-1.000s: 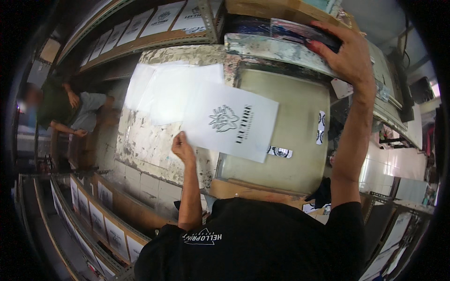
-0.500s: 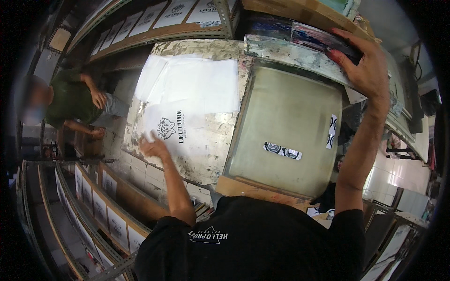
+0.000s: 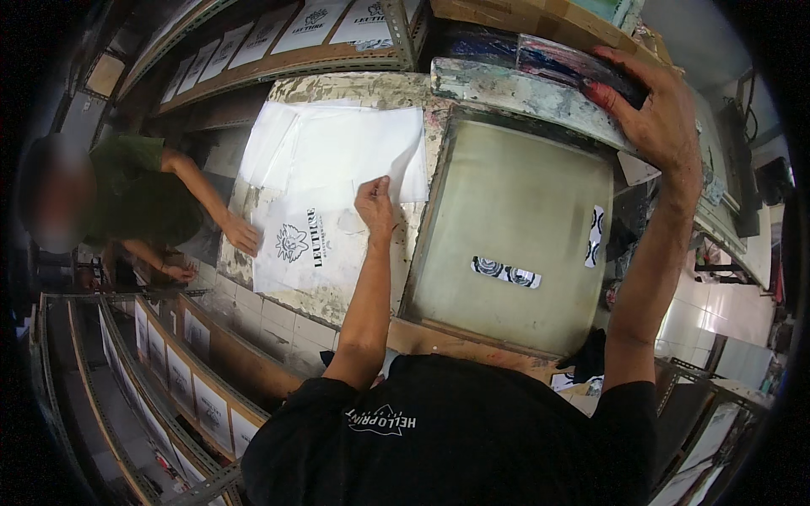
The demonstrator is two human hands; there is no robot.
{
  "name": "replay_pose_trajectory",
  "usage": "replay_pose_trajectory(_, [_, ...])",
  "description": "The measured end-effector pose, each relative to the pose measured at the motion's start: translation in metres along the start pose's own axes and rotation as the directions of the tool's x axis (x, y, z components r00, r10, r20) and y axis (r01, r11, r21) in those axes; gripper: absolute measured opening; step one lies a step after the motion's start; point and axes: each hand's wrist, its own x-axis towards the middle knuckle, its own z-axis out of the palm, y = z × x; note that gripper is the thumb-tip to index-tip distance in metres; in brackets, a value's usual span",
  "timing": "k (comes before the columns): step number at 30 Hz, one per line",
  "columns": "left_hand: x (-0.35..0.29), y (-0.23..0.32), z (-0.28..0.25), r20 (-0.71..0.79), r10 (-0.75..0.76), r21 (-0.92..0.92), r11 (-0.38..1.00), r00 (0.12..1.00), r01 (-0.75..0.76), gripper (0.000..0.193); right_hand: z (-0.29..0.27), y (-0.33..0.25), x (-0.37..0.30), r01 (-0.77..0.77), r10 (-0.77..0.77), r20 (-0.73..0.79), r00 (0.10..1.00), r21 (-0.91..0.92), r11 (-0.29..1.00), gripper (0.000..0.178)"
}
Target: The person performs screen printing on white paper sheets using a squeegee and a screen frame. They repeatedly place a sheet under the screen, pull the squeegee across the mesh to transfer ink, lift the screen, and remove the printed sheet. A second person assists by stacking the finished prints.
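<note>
My left hand (image 3: 375,207) pinches the edge of a thin white sheet (image 3: 401,173), whose right side curls up off the stack. Left of it lies a printed sheet (image 3: 295,274) with a black figure and lettering, flat on the paint-stained board (image 3: 363,310). My right hand (image 3: 654,114), red ink on its fingertips, is closed round the right end of an ink-smeared bar (image 3: 569,72) that looks like a squeegee. The bar sits at the far end of a framed printing screen (image 3: 506,194). A co-worker's hand (image 3: 240,236) is at the printed sheet's left edge.
Two patterned tape strips (image 3: 506,272) are stuck on the screen. Racks with printed sheets stand at the far left (image 3: 253,38) and near left (image 3: 181,379). A cardboard box (image 3: 548,24) is behind the screen. The co-worker (image 3: 143,190) is at the left.
My left hand has moved right from the printed sheet's left edge and now lifts a white sheet's edge. The co-worker has leaned in, reaching toward the printed sheet. My right hand stays put.
</note>
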Motion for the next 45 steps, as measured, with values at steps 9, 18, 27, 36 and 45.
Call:
replay_pose_trajectory(9, [-0.053, 0.097, 0.012, 0.76, 0.127, 0.285, 0.816, 0.637, -0.503, 0.049, 0.0, 0.004, -0.002, 0.016, -0.016, -0.009, 1.0, 0.016, 1.0, 0.044])
replay_pose_trajectory(18, [-0.139, 0.077, 0.126, 0.869, 0.392, 0.007, 0.602, 0.303, -0.798, 0.055, -0.013, -0.013, 0.005, -0.043, 0.043, 0.066, 0.997, -0.004, 0.999, 0.048])
replay_pose_trajectory(27, [-0.188, 0.102, 0.131, 0.922, 0.362, -0.099, 0.566, 0.139, -0.818, 0.057, -0.021, -0.018, 0.007, -0.131, 0.115, 0.145, 0.983, 0.111, 0.985, 0.047])
replay_pose_trajectory(36, [-0.204, 0.099, 0.115, 0.892, 0.432, -0.18, 0.609, 0.132, -0.773, 0.056, -0.017, -0.018, 0.003, -0.141, 0.111, 0.174, 0.978, 0.166, 0.976, 0.047])
replay_pose_trajectory(45, [-0.143, 0.168, 0.031, 0.419, 0.268, -0.677, 0.729, 0.867, 0.102, 0.11, 0.014, -0.036, -0.089, 0.038, -0.039, 0.023, 0.999, 0.018, 0.999, 0.052])
